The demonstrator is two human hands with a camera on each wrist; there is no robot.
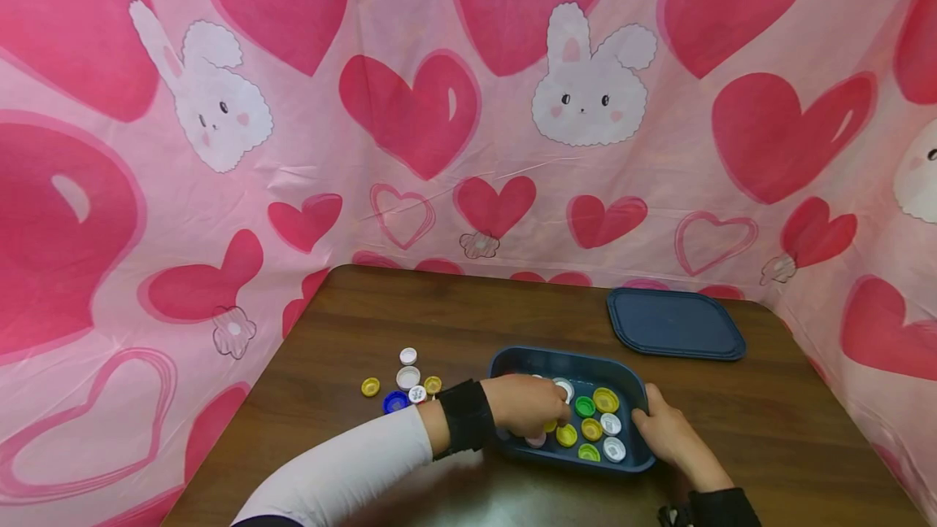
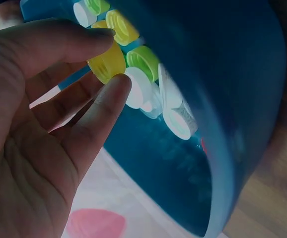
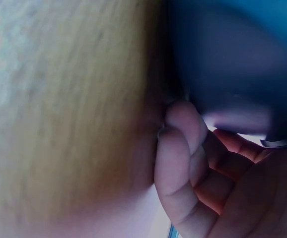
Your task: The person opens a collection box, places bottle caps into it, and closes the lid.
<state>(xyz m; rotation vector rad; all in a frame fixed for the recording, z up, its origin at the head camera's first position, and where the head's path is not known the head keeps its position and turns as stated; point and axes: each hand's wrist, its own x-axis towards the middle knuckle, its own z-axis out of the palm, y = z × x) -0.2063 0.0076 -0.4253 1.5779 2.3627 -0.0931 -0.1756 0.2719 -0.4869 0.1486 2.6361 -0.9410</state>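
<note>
pinching one yellow cap (image 2: 107, 63) in the blue tray (image 1: 638, 394), left hand (image 1: 529, 403) should lift slowly; right hand (image 1: 668, 431) curls on the rim, holding it steady.

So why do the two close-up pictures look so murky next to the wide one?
Head view: evenly lit and sharp, with the blue tray, its caps and the lid crisp. Left wrist view: the left hand fills the frame, the yellow cap is fairly clear, and the tray wall is smeared. Right wrist view: too close, so the wood, the tray and the right hand are all blurred and dim.
</note>
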